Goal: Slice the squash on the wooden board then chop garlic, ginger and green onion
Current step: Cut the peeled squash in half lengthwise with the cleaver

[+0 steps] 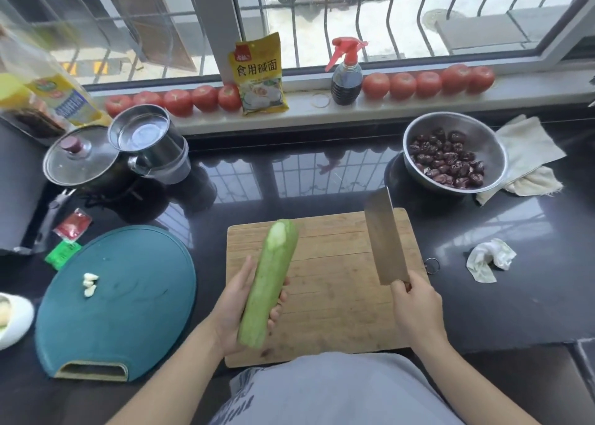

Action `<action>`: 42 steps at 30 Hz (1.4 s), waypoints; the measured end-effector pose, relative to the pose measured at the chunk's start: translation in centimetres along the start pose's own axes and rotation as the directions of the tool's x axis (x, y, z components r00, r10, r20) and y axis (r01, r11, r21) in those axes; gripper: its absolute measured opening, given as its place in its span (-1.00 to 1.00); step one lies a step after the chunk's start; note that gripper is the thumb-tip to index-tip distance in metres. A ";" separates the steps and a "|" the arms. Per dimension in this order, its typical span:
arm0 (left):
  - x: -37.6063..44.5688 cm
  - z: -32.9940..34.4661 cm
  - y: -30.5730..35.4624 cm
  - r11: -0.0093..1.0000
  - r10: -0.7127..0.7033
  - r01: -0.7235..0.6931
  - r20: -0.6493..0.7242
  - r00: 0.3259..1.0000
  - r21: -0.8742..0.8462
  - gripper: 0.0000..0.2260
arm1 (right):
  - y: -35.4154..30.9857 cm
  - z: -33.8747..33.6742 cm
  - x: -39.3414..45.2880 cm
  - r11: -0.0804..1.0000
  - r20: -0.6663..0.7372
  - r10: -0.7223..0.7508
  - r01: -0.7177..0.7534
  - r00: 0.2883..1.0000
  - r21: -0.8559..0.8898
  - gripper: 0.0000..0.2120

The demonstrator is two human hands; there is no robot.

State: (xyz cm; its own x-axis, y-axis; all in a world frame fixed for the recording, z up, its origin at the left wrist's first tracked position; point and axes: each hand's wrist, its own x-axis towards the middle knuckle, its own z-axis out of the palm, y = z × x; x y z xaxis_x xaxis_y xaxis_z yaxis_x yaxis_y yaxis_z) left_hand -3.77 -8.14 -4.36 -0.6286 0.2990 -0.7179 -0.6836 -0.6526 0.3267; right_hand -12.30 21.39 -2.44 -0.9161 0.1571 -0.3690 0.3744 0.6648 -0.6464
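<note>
The yellow packet (260, 76) on the window sill behind the wooden board (335, 299) reads 食用碱面; the label on the oil bottle (54, 93) far to its left is too blurred to read. My left hand (238, 308) curls round the near half of the peeled squash (269, 286), holding it lengthways over the board's left part. My right hand (415, 305) grips the cleaver (384, 238) handle, blade above the board's right edge. Garlic cloves (90, 284) lie on the teal board (119, 299) left of the wooden one.
</note>
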 end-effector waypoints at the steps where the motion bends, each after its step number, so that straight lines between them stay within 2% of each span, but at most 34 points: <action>1: 0.1 0.1 -0.3 1.000 0.004 -0.004 0.001 1.000 -0.026 -0.24 | -0.1 0.0 0.0 1.000 0.012 -0.003 0.003 1.000 -0.004 -0.80; 7: 0.5 -0.5 -0.6 0.998 0.006 -0.006 -0.001 1.000 -0.067 -0.23 | -0.1 0.4 -0.3 0.995 0.054 -0.040 0.045 0.998 -0.086 -0.81; 10: 0.5 -0.3 -0.6 0.998 -0.028 0.031 -0.056 0.998 0.047 -0.28 | 0.2 0.7 -0.4 0.996 0.048 -0.045 0.048 0.998 -0.075 -0.79; 12: 0.8 0.0 -0.9 0.963 0.032 0.014 -0.167 0.985 0.270 -0.40 | 0.5 0.8 -0.4 0.997 0.049 -0.035 0.038 0.998 -0.068 -0.79; 13: 0.9 0.2 -1.1 0.884 0.118 -0.001 -0.219 0.969 0.468 -0.50 | 0.6 0.9 -0.4 0.997 0.049 -0.031 0.035 0.998 -0.069 -0.79; 14: 1.0 0.6 -1.3 0.749 0.220 -0.021 -0.218 0.951 0.662 -0.59 | 0.7 0.8 -0.4 0.997 0.045 -0.030 0.033 0.999 -0.066 -0.78; 15: 1.1 1.0 -1.3 0.588 0.314 -0.056 -0.163 0.935 0.807 -0.60 | 0.9 0.8 -0.4 0.997 0.036 -0.028 0.031 0.999 -0.064 -0.77; 17: 1.8 1.1 -1.5 0.258 0.446 -0.124 -0.005 0.895 0.958 -0.47 | 1.1 0.7 -0.3 0.997 0.009 -0.025 0.026 1.000 -0.070 -0.72; 18: 2.2 0.9 -1.6 0.055 0.492 -0.117 0.075 0.867 0.992 -0.42 | 1.2 0.5 -0.2 0.997 -0.004 -0.028 0.027 1.000 -0.070 -0.70; 20: 3.0 0.6 -1.9 -0.332 0.546 -0.057 0.241 0.802 0.942 -0.36 | 1.6 0.2 0.0 0.997 -0.021 -0.033 0.032 0.999 -0.069 -0.68; 21: 3.4 0.5 -2.0 -0.454 0.536 -0.048 0.316 0.783 0.890 -0.34 | 1.9 -0.1 0.1 0.997 -0.026 -0.032 0.030 0.999 -0.072 -0.68; 22: 3.7 0.5 -1.9 -0.528 0.510 -0.054 0.368 0.777 0.847 -0.34 | 2.2 -0.4 0.1 0.996 -0.030 -0.032 0.030 0.999 -0.080 -0.68; 29: 5.5 0.0 1.0 -0.811 0.275 -0.112 0.543 0.793 0.575 -0.44 | 3.0 -1.3 0.5 0.994 -0.052 -0.030 0.024 0.998 -0.109 -0.66; 32: 6.0 0.2 2.6 -0.852 0.198 -0.143 0.563 0.803 0.504 -0.41 | 3.0 -1.2 0.0 0.994 -0.037 -0.034 0.030 0.999 -0.108 -0.64; 35: 6.4 0.5 3.6 -0.884 0.149 -0.150 0.571 0.807 0.442 -0.47 | 2.9 -1.0 -0.3 0.991 -0.012 -0.050 0.049 0.999 -0.121 -0.63; 37: 6.7 0.7 3.8 -0.900 0.154 -0.080 0.485 0.861 0.427 -0.42 | 2.9 -0.8 -0.5 0.988 0.004 -0.053 0.053 0.999 -0.148 -0.65; 39: 6.8 1.4 3.4 -0.906 0.215 0.054 0.347 0.913 0.420 -0.35 | 2.8 -0.6 -0.6 0.983 0.021 -0.054 0.057 0.998 -0.174 -0.66; 41: 6.4 2.6 1.9 -0.868 0.322 0.166 0.275 0.906 0.469 -0.30 | 2.7 -0.5 -0.7 0.982 0.030 -0.062 0.066 0.998 -0.179 -0.67; 42: 6.0 3.2 0.7 -0.807 0.405 0.210 0.260 0.876 0.551 -0.28 | 2.7 -0.4 -0.8 0.981 0.030 -0.065 0.069 0.997 -0.181 -0.67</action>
State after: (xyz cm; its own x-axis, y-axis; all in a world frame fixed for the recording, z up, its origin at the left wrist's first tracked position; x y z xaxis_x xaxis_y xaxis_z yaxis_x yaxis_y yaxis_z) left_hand -9.20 -4.56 -6.48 -0.9244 0.1785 -0.3370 0.2155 0.9736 -0.0755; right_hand -10.68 23.35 -3.61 -0.9337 0.0916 -0.3460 0.2777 0.7953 -0.5388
